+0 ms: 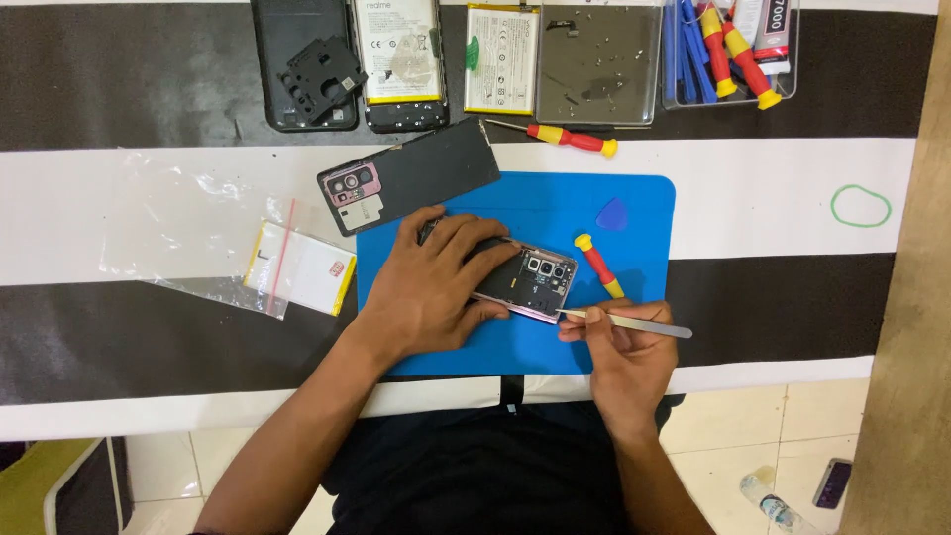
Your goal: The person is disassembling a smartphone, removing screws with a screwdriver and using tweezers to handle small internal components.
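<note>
Step, as judged: picking at internals of opened phone [530,280] lying on blue mat [634,193] on desk | left hand [436,287] fingers spread flat, pinning phone | right hand [619,347] fingers pinched on tweezers [629,322], tip at phone's lower edge | next calls for steady, fine tip placement | screwdriver [599,266] just beside.
</note>
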